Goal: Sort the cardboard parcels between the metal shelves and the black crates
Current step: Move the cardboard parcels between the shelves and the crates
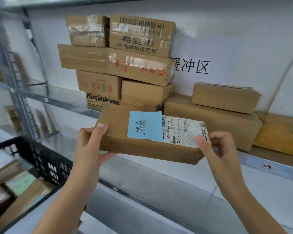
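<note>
Gripping brown parcel (149,137) | both hands' fingers (101,128) clamped | blue note (145,125)

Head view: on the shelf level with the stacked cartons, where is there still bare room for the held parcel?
Bare shelf lies left of the tall stack, up to the upright post. The right is crowded: the long carton with a smaller box on top. Both hands, left hand and right hand, hold the parcel.
</note>
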